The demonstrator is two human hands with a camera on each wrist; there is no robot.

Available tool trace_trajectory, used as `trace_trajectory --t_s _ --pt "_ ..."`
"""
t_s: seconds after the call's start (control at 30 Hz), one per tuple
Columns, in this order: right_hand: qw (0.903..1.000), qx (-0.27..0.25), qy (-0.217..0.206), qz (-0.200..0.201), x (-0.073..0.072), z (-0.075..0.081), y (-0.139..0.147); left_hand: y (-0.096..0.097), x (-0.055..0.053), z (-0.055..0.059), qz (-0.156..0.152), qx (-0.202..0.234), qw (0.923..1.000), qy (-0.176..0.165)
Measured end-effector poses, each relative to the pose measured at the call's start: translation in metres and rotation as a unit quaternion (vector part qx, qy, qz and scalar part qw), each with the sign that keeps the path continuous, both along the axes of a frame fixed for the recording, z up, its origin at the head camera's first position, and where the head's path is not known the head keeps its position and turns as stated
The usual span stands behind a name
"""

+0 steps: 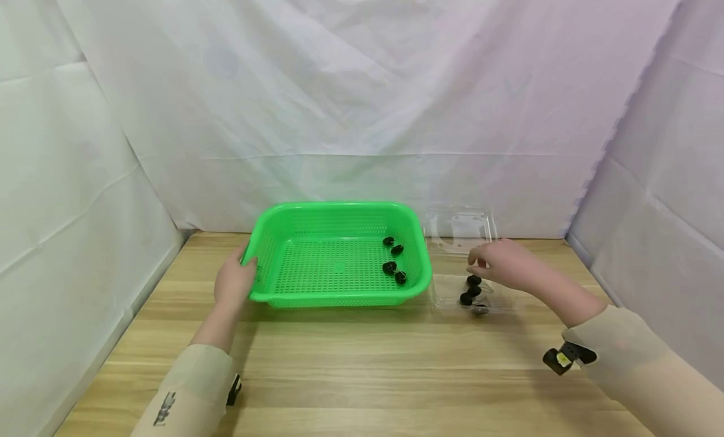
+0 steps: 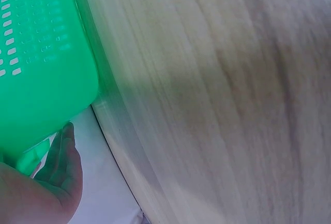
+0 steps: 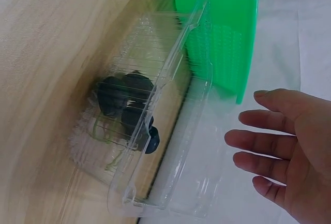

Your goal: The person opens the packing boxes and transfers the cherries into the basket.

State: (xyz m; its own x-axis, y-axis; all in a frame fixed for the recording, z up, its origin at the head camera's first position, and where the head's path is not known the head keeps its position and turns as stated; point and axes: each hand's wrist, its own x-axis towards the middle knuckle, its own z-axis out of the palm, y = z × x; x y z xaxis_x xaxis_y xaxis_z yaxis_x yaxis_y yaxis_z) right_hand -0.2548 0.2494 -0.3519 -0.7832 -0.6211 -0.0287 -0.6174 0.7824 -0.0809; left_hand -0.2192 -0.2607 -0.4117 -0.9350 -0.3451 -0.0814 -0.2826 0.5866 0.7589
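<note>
My left hand [image 1: 233, 278] holds the left end of a green plastic basket [image 1: 339, 300], thumb over the rim and fingers along the outside. In the left wrist view the fingers [image 2: 68, 164] reach up beside the basket wall. Several dark cherries [image 1: 389, 268] lie at the right side of the basket floor. My right hand [image 1: 500, 264] hovers over a clear plastic box [image 1: 444, 292], fingers loosely bent and holding nothing. Several more dark cherries [image 3: 137, 87] with thin green stems sit in the box, below the fingertips.
The box's clear lid [image 1: 460, 226] stands raised behind it, close to the basket's right end. Both containers are on a wooden table [image 1: 362, 368]. White cloth [image 1: 362, 97] hangs behind and at both sides.
</note>
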Motion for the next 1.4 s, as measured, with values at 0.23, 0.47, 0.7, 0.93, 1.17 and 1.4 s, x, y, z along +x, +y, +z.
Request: trace_trajectory --t_s 0.23,0.47,0.7,0.93,1.17,1.4 --pt "0.9995 -0.007 -0.03 -0.007 -0.002 -0.005 0.003 -0.001 -0.001 0.003 0.0 -0.007 1.0 -0.006" --pt "0.9989 0.008 -0.046 -0.009 -0.004 -0.01 0.005 -0.003 0.003 0.004 0.004 -0.01 0.9998 -0.015" --pt "0.9985 0.017 -0.051 -0.004 -0.008 -0.021 0.012 -0.003 0.003 0.007 0.001 -0.02 0.9998 -0.007" --pt "0.9977 0.039 -0.05 0.023 -0.01 -0.042 0.021 -0.002 0.002 0.008 0.0 -0.024 0.9997 -0.008" --pt "0.9951 0.088 -0.044 0.012 -0.002 -0.058 0.024 -0.002 0.001 0.006 -0.004 -0.024 0.9997 -0.008" --pt "0.9945 0.1 -0.023 0.023 0.0 -0.068 0.025 0.0 0.0 0.005 -0.007 -0.02 0.9997 -0.014"
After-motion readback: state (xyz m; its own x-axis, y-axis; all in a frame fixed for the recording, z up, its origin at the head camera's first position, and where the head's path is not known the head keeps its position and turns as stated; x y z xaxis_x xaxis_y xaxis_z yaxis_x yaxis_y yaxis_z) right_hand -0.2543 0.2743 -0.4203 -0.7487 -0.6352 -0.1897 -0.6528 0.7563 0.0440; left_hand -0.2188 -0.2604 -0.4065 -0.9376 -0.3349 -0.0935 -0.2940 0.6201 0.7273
